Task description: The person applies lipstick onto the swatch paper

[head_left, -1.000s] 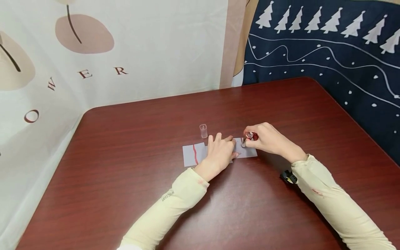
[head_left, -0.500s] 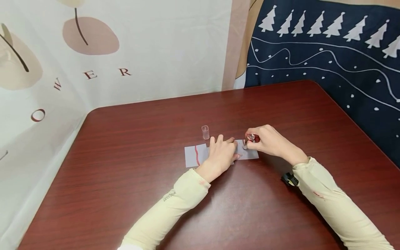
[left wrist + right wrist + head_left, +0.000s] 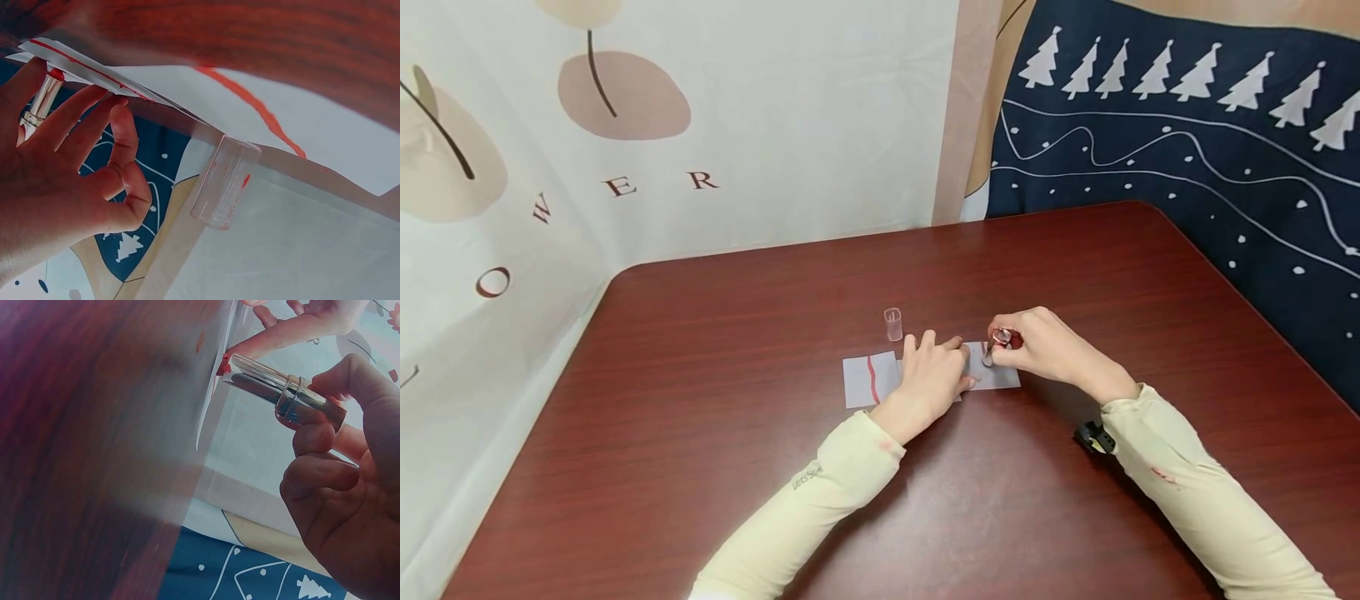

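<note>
In the head view, white paper pieces lie in a row on the table. The left piece of paper (image 3: 856, 385) bears a wavy red line. My left hand (image 3: 927, 379) rests its fingers on the middle and right paper, hiding much of the middle piece. My right hand (image 3: 1047, 348) pinches a silver-cased lipstick (image 3: 281, 394) between thumb and fingers. Its red tip (image 3: 224, 364) touches the right piece of paper (image 3: 1000, 377), as the right wrist view shows. A clear plastic cap (image 3: 225, 184) with red smears stands just beyond the papers.
All of this is on a dark red-brown wooden table (image 3: 760, 333). A white printed cloth (image 3: 812, 125) hangs behind it, and a navy cloth with white trees (image 3: 1150, 142) hangs at the right. A black strap device (image 3: 1094, 437) sits at the right wrist.
The head view has shifted slightly, moving the whole scene a little in the frame. Both hands keep nearly the same places, with the lipstick staying at the upper part of the right paper.
</note>
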A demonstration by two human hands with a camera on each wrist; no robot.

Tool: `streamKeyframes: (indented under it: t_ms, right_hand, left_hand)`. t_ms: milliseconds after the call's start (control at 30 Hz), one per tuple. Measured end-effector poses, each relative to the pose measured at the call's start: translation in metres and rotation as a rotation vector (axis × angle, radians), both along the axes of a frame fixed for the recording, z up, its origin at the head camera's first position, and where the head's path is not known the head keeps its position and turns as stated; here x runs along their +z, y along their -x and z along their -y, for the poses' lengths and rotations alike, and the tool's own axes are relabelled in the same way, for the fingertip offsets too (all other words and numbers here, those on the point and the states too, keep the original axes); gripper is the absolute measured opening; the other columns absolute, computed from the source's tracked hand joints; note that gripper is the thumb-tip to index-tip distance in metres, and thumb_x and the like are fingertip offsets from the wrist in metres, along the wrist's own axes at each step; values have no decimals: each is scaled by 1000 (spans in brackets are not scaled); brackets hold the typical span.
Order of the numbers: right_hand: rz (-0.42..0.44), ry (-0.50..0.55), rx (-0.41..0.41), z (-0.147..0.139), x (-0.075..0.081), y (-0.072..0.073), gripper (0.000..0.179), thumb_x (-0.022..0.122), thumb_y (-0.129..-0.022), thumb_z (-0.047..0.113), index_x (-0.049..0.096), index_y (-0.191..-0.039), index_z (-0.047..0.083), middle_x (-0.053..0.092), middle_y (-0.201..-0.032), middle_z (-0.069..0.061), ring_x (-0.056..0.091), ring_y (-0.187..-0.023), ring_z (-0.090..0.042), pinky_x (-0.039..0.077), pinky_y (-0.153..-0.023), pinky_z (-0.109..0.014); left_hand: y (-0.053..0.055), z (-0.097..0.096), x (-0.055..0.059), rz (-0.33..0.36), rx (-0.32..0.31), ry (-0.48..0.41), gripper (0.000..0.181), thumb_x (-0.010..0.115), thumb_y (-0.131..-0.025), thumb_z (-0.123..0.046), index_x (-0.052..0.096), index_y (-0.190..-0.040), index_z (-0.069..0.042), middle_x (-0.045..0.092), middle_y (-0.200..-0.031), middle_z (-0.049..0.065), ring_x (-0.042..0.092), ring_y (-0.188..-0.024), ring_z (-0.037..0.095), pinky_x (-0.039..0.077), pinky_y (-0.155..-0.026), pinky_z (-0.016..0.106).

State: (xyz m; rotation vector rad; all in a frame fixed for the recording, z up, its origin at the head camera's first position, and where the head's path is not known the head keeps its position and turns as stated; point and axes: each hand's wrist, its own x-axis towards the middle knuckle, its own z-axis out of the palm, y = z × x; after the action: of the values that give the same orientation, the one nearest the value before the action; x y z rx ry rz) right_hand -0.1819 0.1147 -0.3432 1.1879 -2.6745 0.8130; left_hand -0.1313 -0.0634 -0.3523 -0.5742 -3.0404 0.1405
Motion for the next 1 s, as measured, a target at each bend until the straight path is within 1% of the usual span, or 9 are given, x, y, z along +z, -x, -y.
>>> streamKeyframes:
  t_ms: [233,433,1000]
  right_hand:
    - [-10,14,0,0,0,-1,7,69,-73,13,65,-78,12,54,-64,10,46,-58,-7,39,-54,-26]
    - [-9,15,4,1,-1,-1,6,69,-73,14,65,-77,14,53,-64,11,45,-57,-6,39,-54,-25]
    - [9,12,2,2,0,-1,5,69,-74,13,64,-76,14,54,-63,10,45,-56,-6,39,-53,-25]
  left_hand:
    - [0,0,0,-16,0,5,42,63,-83,-47,65,-117,-23,56,-128,-7,48,-97,22,29,-75,39]
    - [-1,0,0,-11,3,5,42,64,-83,-47,64,-118,-24,56,-129,-8,48,-98,22,29,-75,39]
    - [-1,1,0,-19,0,-1,38,64,-83,-46,65,-114,-23,57,-127,-8,48,-94,21,29,-75,39]
